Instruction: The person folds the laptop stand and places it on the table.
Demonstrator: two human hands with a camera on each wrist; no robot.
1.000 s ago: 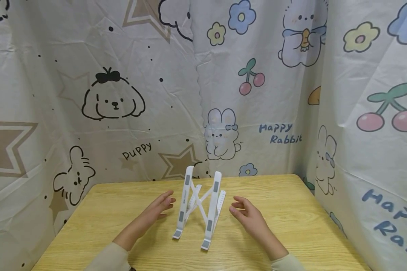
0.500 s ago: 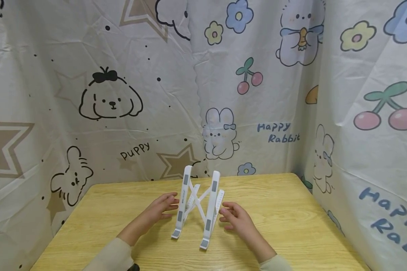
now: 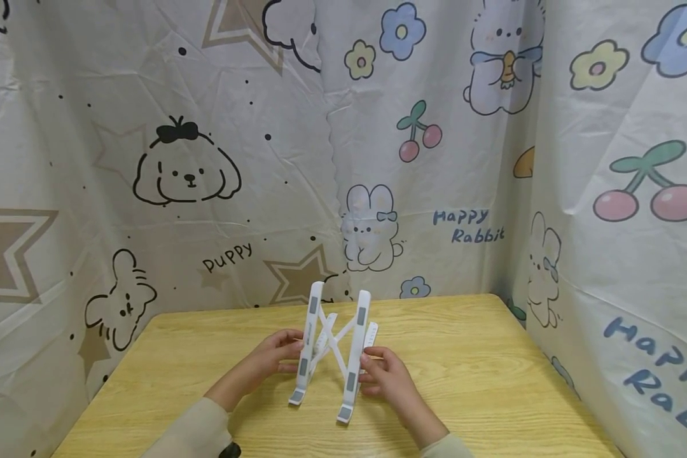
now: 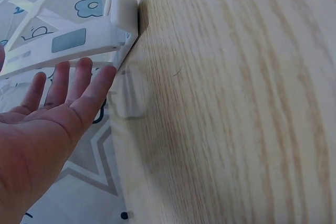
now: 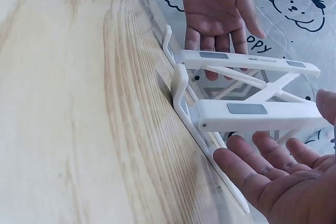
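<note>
A white folding laptop stand (image 3: pixel 357 346) with grey pads is unfolded on the table, its two sloping rails joined by crossed bars. My left hand (image 3: pixel 271 357) is at the left rail; in the left wrist view, its extended fingers (image 4: pixel 60 85) reach up to the rail's side. On the other side, my right hand (image 3: pixel 390 380) has its fingertips right at the right rail. The right wrist view shows the right fingers (image 5: pixel 249 166) relaxed along that rail, with the thumb (image 5: pixel 326 106) above it. Neither hand is curled round the stand.
The stand is on a wood-grain table (image 3: pixel 481 394). Behind it and along the right side hangs a pale curtain (image 3: pixel 252 159) printed with puppies, rabbits, flowers and stars. A small dark object (image 3: pixel 229 450) shows by the left sleeve.
Both hands have moved inward to the stand's sides, the right hand travelling farther to the left. The stand has stayed in place on the table.
</note>
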